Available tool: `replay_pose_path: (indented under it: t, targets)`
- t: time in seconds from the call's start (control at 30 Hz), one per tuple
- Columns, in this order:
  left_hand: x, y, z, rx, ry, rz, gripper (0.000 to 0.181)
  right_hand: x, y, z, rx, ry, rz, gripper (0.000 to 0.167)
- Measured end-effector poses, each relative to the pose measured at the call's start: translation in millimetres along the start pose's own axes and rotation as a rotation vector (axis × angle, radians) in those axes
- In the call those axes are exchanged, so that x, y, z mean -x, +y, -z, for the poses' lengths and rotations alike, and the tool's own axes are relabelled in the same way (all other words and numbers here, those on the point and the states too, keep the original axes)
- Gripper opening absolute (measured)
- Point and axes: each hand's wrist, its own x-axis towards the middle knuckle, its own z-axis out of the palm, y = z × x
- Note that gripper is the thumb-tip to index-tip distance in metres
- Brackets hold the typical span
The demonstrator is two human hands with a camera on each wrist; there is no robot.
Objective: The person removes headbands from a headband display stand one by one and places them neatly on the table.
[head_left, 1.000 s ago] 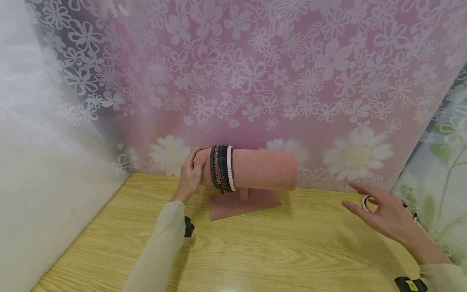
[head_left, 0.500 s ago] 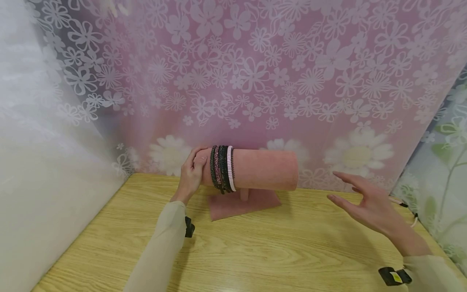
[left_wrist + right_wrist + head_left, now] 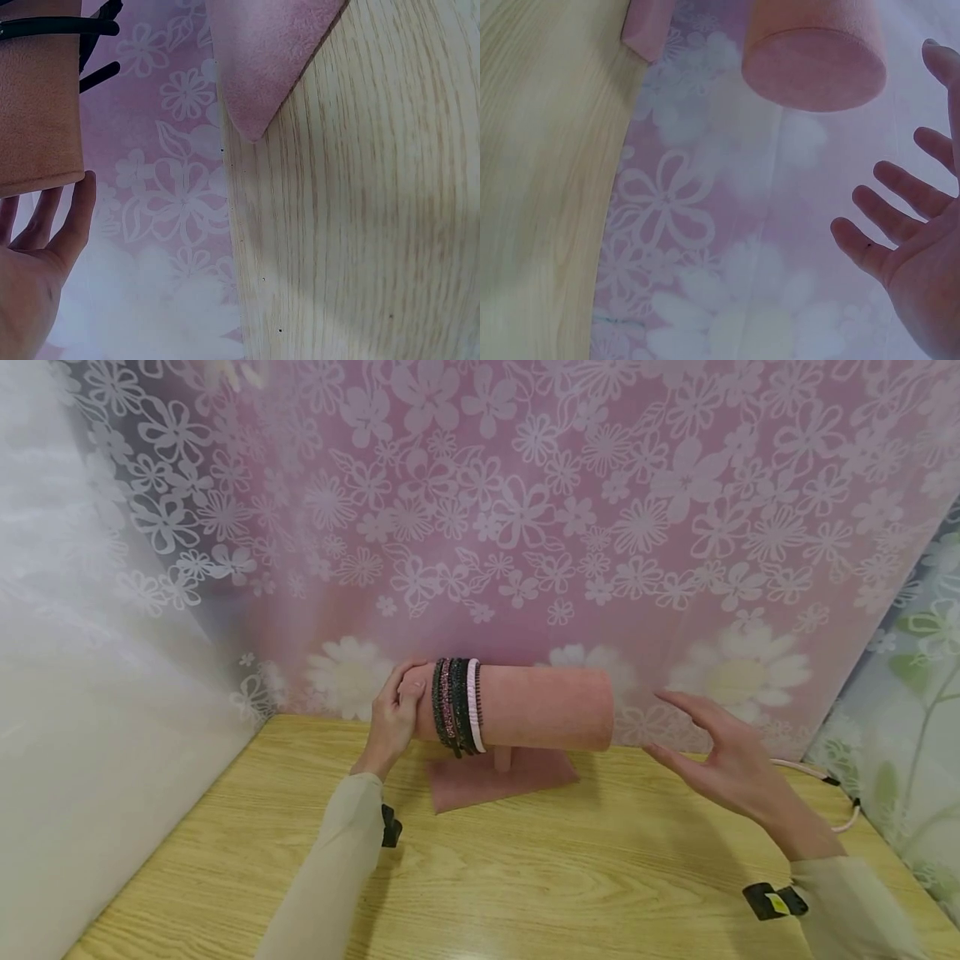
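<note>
A pink velvety display stand with a horizontal cylinder on a short post stands on the table. Several headbands sit side by side near its left end: dark glittery headbands, a pink glittery one among them, and a pale pink toothed headband at the right. My left hand grips the cylinder's left end, thumb in front. In the left wrist view, dark headband tips jut past the cylinder. My right hand, holding nothing, hovers right of the cylinder's free end, fingers spread and apart from it.
Behind my right hand, a pale headband with dark tips lies on the wood-grain table near its right edge. A pink flowered curtain hangs close behind the stand. Translucent sheets close off both sides.
My right hand has moved left from beside the loose headband toward the cylinder's free end, uncovering more of that headband. My left hand and the stand have stayed in place.
</note>
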Motion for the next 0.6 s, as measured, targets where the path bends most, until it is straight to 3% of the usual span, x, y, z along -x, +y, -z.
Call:
replay_pose_path:
  t: [0.27,0.5,0.6]
  targets:
    - [1.5,3.6,-1.9,0.02,0.004,0.012,0.038,-15.7,-7.8,-7.7,-0.029,-0.006,0.034,0.074]
    - [10.7,37.3,5.1,0.021,-0.022,0.02,0.039,-29.6,-12.8,-16.2,-0.09,-0.034,0.074,0.075]
    - [11.4,41.7,5.9,0.028,-0.028,0.012,0.039,-36.0,-15.1,-22.0,-0.097,-0.03,0.103,0.072]
